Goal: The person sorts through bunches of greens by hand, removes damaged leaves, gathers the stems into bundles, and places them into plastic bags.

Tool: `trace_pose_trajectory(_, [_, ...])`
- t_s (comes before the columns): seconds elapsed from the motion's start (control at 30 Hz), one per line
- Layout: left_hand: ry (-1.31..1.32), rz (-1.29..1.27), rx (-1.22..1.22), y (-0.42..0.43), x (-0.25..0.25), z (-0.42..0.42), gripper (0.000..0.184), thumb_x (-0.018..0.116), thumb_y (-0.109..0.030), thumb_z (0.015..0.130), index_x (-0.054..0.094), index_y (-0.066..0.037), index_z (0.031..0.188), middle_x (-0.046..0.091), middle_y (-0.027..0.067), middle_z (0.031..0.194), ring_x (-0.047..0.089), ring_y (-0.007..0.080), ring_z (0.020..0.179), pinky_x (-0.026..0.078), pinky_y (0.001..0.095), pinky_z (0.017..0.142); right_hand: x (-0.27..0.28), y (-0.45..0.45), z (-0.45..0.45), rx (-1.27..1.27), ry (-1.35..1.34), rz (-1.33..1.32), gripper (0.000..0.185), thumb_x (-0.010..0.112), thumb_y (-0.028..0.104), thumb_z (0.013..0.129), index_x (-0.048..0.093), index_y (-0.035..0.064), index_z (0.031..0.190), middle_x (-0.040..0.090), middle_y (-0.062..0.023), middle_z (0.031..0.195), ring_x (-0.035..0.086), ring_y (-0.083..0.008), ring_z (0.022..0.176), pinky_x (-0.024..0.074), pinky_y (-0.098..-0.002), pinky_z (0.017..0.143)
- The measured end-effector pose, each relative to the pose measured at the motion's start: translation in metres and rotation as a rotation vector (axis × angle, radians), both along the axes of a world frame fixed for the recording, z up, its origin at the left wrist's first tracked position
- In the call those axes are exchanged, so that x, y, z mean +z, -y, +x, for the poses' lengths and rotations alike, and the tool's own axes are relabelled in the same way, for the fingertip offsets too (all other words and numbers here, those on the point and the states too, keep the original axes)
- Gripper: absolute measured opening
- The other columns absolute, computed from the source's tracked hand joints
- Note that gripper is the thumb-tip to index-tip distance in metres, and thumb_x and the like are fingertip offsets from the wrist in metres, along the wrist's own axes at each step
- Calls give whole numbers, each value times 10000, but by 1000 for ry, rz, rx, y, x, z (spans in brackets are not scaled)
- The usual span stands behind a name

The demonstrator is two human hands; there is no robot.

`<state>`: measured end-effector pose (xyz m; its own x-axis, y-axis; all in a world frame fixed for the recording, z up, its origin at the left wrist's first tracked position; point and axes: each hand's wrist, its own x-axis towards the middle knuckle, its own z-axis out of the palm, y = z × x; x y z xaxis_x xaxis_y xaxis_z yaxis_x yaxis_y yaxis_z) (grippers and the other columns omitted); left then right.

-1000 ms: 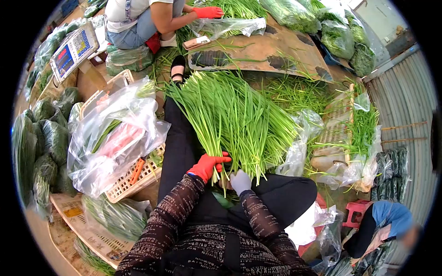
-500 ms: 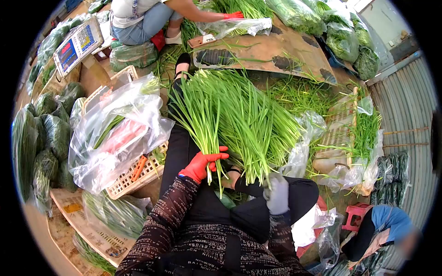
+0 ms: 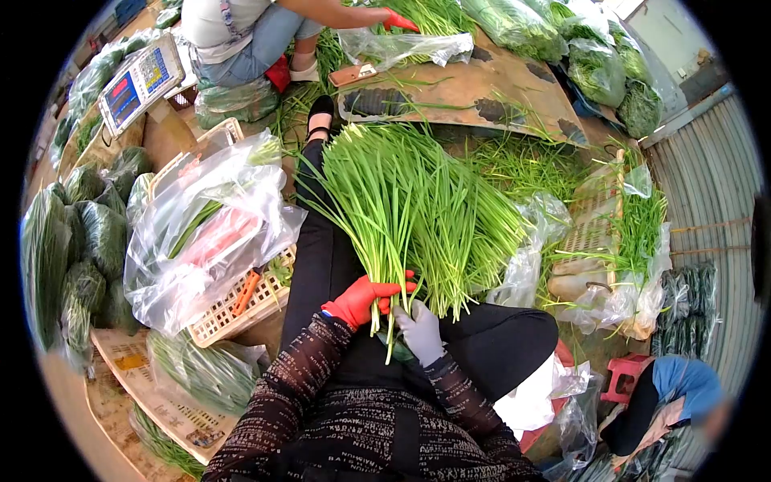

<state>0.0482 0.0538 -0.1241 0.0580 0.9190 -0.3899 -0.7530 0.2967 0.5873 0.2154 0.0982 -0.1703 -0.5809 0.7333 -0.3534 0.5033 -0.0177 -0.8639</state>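
Observation:
My left hand (image 3: 363,300), in a red glove, is wrapped round the lower ends of a bunch of long green stalks (image 3: 376,233). Close beside it on the right, my right hand (image 3: 420,331) in a grey glove has its fingers at the stalk ends, pinched; what they hold is too small to make out. The bunch fans up and away over my black-clad legs. To its right lies a large pile of the same stalks (image 3: 458,217), pale ends toward me, with clear plastic (image 3: 520,261) along its right edge.
A crate (image 3: 241,309) under plastic bags stands left, with a scale (image 3: 140,84) behind. A co-worker (image 3: 249,36) crouches beyond, near a worn board (image 3: 450,92). Another crate (image 3: 582,241) is right; a second person (image 3: 666,402) bends at lower right, near a red stool (image 3: 622,376).
My right hand has moved left from the pile's lower edge to beside my left hand. My left hand has shifted slightly right with its bunch. The co-worker's red-gloved hand has moved left.

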Motion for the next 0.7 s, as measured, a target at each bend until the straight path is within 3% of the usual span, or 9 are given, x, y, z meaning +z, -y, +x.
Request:
trace_pose_trajectory(0.1, [-92,-161,-41,11,-10,10,268,555,-170,812,572,-43,1047,526,-28,691,394,64,494,356,221,456,18,6,14,-45,-88,-104,126,544,82,848,530,-12,931,522,18,749,443,-37,629,369,-197,542])
trace_pose_trajectory(0.2, [-3,-206,-49,31,9,22,247,559,-234,836,582,-51,1001,509,-24,658,411,75,496,358,227,450,34,19,29,-78,-71,-252,136,530,70,845,552,-21,944,552,22,750,471,-43,625,392,-206,550])
trace_pose_trajectory(0.27, [52,-186,-58,39,19,36,324,590,-251,827,558,-27,1059,616,28,808,417,66,467,358,210,439,45,33,28,6,63,0,216,558,212,809,550,7,878,581,-170,673,587,-314,623,446,-380,581])
trace_pose_trajectory(0.33, [-18,-215,-58,38,21,46,356,613,-226,802,549,-21,1085,631,50,899,418,60,462,351,191,435,67,42,22,233,261,236,279,541,230,799,535,32,994,589,-190,766,574,-371,738,451,-431,643])
trace_pose_trajectory(0.47, [-98,-215,45,31,38,32,393,629,-172,757,538,-37,1114,608,8,817,409,38,459,340,178,429,60,31,17,113,-73,423,386,606,198,798,486,2,1107,546,-91,916,543,-150,702,443,-311,589])
trace_pose_trajectory(0.5, [-93,-194,50,29,42,28,379,627,-174,757,548,-42,1104,582,-17,742,395,28,455,334,173,428,55,33,21,67,-127,102,456,607,194,816,415,-31,1163,510,-45,934,500,-94,698,430,-249,588])
trace_pose_trajectory(0.57, [-56,-152,49,29,45,22,368,606,-175,767,551,-41,1104,532,-40,676,371,29,442,313,170,426,59,35,21,167,-111,-34,504,608,255,813,410,-33,1176,530,-97,969,517,-147,803,431,-279,685])
trace_pose_trajectory(0.67, [-100,-193,96,24,57,16,349,603,-160,755,566,-63,1088,397,-61,506,346,40,416,281,190,411,76,28,27,251,-60,-351,450,594,226,825,445,-45,1153,581,-116,920,547,-175,776,450,-288,722])
trace_pose_trajectory(0.7, [-70,-184,125,24,50,12,328,613,-141,751,578,-58,1066,480,-42,595,362,45,424,303,200,408,70,21,37,259,-114,-541,371,574,178,830,481,-42,1114,590,-97,879,541,-155,730,451,-271,690])
